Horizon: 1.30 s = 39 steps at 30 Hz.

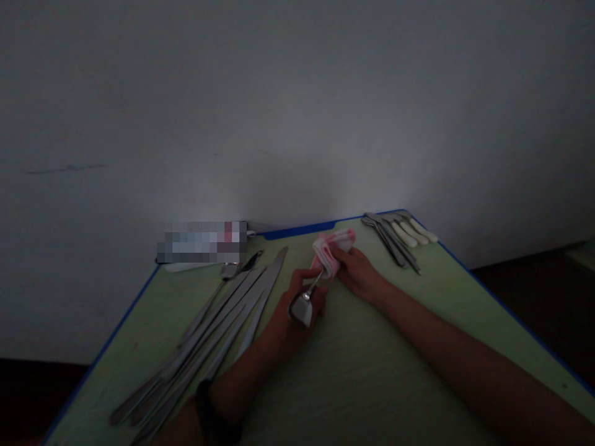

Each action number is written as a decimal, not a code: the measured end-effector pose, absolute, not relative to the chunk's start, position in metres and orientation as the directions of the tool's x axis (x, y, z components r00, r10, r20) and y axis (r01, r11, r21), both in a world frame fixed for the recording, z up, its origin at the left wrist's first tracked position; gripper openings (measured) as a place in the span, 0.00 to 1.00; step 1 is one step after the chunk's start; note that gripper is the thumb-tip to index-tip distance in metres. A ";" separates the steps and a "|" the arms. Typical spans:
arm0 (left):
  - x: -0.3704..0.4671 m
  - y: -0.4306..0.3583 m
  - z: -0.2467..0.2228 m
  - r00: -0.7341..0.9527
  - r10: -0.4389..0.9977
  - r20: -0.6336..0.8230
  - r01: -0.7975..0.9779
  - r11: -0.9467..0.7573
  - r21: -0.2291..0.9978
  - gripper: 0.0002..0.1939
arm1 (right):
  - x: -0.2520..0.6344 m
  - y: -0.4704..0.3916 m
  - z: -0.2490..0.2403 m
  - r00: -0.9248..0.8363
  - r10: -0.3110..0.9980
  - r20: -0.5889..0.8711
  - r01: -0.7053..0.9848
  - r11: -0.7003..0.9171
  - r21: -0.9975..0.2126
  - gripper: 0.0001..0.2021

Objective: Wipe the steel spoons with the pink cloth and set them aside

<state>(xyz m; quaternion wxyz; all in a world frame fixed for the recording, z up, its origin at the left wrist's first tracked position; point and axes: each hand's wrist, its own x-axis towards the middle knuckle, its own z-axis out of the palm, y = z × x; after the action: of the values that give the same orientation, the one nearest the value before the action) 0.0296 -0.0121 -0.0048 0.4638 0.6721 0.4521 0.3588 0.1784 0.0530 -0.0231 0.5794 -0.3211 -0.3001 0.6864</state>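
A metal utensil (pixel 301 310) with a squared, scoop-like head points toward me above the middle of the table. My left hand (pixel 297 303) is closed round it just behind the head. The far part of its handle runs into a folded pink-and-white cloth (pixel 328 254). My right hand (pixel 356 269) pinches this cloth from the right, its thumb side against the folds. The handle's end is hidden inside the cloth. A dark band circles my left wrist.
Several long metal knives (pixel 232 316) lie on the green table (pixel 372 384) left of my left arm. Dark-handled utensils (pixel 390 241) and white-handled ones (pixel 404 234) lie at the back right. A blurred-out object (pixel 199 241) is at the back left. Behind stands a wall.
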 end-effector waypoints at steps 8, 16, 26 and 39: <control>0.029 -0.011 -0.004 0.330 0.942 0.054 0.280 -0.152 0.948 0.15 | 0.177 0.050 -0.018 -0.127 0.988 -0.086 -0.616 -0.146 -0.774 0.10; 0.026 -0.009 -0.013 0.361 0.931 0.057 0.274 -0.165 0.947 0.15 | 0.177 0.050 -0.015 -0.117 0.985 -0.122 -0.605 -0.169 -0.778 0.10; 0.027 -0.010 -0.007 0.366 0.930 0.025 0.257 -0.126 0.958 0.15 | 0.177 0.050 -0.014 -0.111 0.984 -0.136 -0.605 -0.176 -0.776 0.10; 0.031 -0.012 -0.007 0.230 0.969 0.095 0.240 -0.151 0.959 0.14 | 0.178 0.050 -0.017 -0.140 0.985 -0.105 -0.596 -0.169 -0.785 0.10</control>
<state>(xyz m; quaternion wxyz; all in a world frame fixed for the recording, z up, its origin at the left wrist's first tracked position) 0.0307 -0.0119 -0.0070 0.4503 0.6420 0.4707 0.4043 0.1775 0.0495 -0.0173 0.5703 -0.3232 -0.3007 0.6927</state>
